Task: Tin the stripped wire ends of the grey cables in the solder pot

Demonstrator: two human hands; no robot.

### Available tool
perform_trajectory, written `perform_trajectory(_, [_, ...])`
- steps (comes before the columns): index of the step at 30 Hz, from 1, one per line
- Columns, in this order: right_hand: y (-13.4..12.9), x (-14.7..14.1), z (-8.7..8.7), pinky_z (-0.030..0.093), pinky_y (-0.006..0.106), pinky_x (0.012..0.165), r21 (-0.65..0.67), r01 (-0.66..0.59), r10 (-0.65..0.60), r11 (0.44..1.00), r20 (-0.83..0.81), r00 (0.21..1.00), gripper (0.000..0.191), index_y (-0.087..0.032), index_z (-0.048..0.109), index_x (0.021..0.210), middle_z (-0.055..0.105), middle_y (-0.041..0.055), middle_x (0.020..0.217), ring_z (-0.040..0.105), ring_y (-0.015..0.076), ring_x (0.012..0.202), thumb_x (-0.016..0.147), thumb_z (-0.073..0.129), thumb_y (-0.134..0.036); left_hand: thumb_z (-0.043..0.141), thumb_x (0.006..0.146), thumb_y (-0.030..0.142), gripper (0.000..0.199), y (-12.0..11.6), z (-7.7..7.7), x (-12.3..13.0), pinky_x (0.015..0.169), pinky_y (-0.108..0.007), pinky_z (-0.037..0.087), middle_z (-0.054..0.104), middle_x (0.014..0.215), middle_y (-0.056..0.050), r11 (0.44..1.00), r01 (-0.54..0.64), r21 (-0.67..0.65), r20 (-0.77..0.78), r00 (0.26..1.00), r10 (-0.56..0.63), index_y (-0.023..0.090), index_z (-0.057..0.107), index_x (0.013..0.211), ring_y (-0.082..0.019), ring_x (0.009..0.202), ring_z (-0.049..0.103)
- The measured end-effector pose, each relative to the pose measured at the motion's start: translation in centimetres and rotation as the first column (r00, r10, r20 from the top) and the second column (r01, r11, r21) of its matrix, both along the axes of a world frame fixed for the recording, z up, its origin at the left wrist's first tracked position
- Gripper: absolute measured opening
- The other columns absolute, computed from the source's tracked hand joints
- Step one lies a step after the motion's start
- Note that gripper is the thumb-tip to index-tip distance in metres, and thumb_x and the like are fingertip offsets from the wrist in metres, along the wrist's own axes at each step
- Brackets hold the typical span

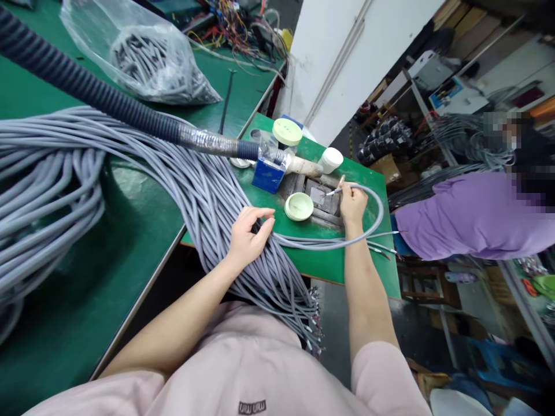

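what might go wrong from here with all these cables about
The cable in the right hand bends in a loop and might spring back, perhaps hitting the white cup. The bundle of cables hangs over the edge of the table, so it might slide off. The green bowl sits between that hand and the left hand and could get tipped.

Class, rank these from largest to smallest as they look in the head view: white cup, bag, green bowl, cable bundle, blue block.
1. Cable bundle
2. Bag
3. Blue block
4. Green bowl, only slightly bigger-looking than the cup
5. White cup; it looks farther away, so true sizes are unsure
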State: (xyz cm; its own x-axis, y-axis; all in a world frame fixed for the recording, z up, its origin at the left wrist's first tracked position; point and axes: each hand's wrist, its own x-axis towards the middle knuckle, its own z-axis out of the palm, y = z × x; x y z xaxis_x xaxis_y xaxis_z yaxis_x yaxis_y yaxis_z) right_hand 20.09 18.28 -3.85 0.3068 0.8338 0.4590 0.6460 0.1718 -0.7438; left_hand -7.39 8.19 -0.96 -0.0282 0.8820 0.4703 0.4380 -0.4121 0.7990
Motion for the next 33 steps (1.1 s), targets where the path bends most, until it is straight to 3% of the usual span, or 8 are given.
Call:
perform_trajectory(7, [-8.1, -2.3, 6.2, 0.051, 0.034, 0.081, 0.184, -0.096, 0.100, 0.978, -0.015, 0.995, 0.024, -0.019, 0.068, 0.087, 0.070, 0.0035, 0.085, 0.065, 0.0182, 0.084, 0.093, 0.047, -0.030, 0.058, 0.085, 0.026, 0.012, 0.0, 0.1, 0.0, 0.078, -0.033, 0.048, 0.069, 0.082, -0.003, 0.998, 0.003, 0.055, 0.000, 1.000, -0.003, 0.019, 0.067, 0.092, -0.016, 0.080, 0.060])
perform_trajectory(11, [-13.7, -4.1, 7.9, 0.053, 0.039, 0.079, 0.263, -0.235, 0.237, 0.936, 0.022, 0.971, 0.020, -0.025, 0.068, 0.100, 0.071, 0.0046, 0.094, 0.065, 0.0208, 0.088, 0.091, 0.050, -0.024, 0.059, 0.085, 0.025, 0.013, -1.8, 0.7, 1.7, 0.075, -0.032, 0.049, 0.069, 0.081, -0.004, 0.994, 0.111, 0.007, 0.108, 0.988, -0.111, 0.019, 0.070, 0.091, -0.016, 0.078, 0.060])
perform_trajectory(13, [-16.0, -4.6, 7.7, 0.053, 0.043, 0.080, 0.309, -0.320, 0.306, 0.896, 0.094, 0.947, 0.024, -0.027, 0.067, 0.107, 0.072, 0.0047, 0.100, 0.065, 0.0225, 0.090, 0.089, 0.053, -0.022, 0.060, 0.085, 0.029, 0.017, -3.3, 0.9, 3.0, 0.074, -0.032, 0.050, 0.069, 0.081, -0.006, 0.950, 0.280, -0.138, 0.231, 0.942, -0.244, 0.020, 0.071, 0.096, -0.017, 0.077, 0.062])
perform_trajectory(15, [-17.7, -4.9, 7.1, 0.053, 0.046, 0.080, 0.321, -0.391, 0.350, 0.863, 0.179, 0.919, 0.029, -0.030, 0.065, 0.114, 0.072, 0.0046, 0.104, 0.065, 0.0237, 0.092, 0.088, 0.055, -0.023, 0.064, 0.084, 0.035, 0.025, -4.7, 1.1, 4.2, 0.073, -0.032, 0.052, 0.071, 0.083, -0.007, 0.831, 0.475, -0.290, 0.439, 0.838, -0.325, 0.019, 0.071, 0.101, -0.018, 0.077, 0.065])
perform_trajectory(18, [-20.0, -5.1, 5.9, 0.054, 0.048, 0.080, 0.278, -0.433, 0.362, 0.857, 0.272, 0.892, 0.035, -0.032, 0.061, 0.123, 0.072, 0.0041, 0.109, 0.064, 0.0245, 0.096, 0.089, 0.056, -0.026, 0.072, 0.075, 0.043, 0.034, -6.0, 1.3, 5.5, 0.071, -0.030, 0.054, 0.073, 0.082, -0.007, 0.625, 0.667, -0.406, 0.723, 0.652, -0.226, 0.017, 0.073, 0.096, -0.018, 0.073, 0.067])
perform_trajectory(20, [-21.4, -5.1, 5.1, 0.054, 0.047, 0.082, 0.245, -0.452, 0.374, 0.858, 0.306, 0.875, 0.038, -0.031, 0.058, 0.126, 0.071, 0.0046, 0.111, 0.062, 0.0241, 0.100, 0.089, 0.057, -0.024, 0.077, 0.069, 0.045, 0.036, -6.4, 1.7, 5.9, 0.070, -0.028, 0.054, 0.073, 0.078, -0.006, 0.548, 0.708, -0.447, 0.796, 0.593, -0.117, 0.015, 0.074, 0.089, -0.016, 0.068, 0.066])
perform_trajectory(24, [-23.7, -4.9, 3.9, 0.052, 0.047, 0.087, 0.210, -0.465, 0.397, 0.860, 0.298, 0.868, 0.040, -0.024, 0.058, 0.127, 0.069, 0.0080, 0.117, 0.059, 0.0236, 0.107, 0.088, 0.059, -0.018, 0.083, 0.060, 0.043, 0.037, -6.9, 2.2, 6.4, 0.068, -0.026, 0.054, 0.070, 0.068, -0.004, 0.493, 0.717, -0.494, 0.829, 0.560, 0.016, 0.012, 0.075, 0.079, -0.012, 0.062, 0.063])
perform_trajectory(33, [-24.5, -4.8, 3.1, 0.052, 0.047, 0.085, 0.228, -0.443, 0.387, 0.867, 0.253, 0.887, 0.041, -0.023, 0.059, 0.127, 0.069, 0.0095, 0.116, 0.060, 0.0236, 0.106, 0.086, 0.060, -0.014, 0.083, 0.062, 0.040, 0.033, -7.5, 1.5, 6.7, 0.069, -0.023, 0.053, 0.072, 0.072, -0.004, 0.472, 0.731, -0.493, 0.836, 0.548, 0.023, 0.014, 0.076, 0.081, -0.010, 0.061, 0.062])
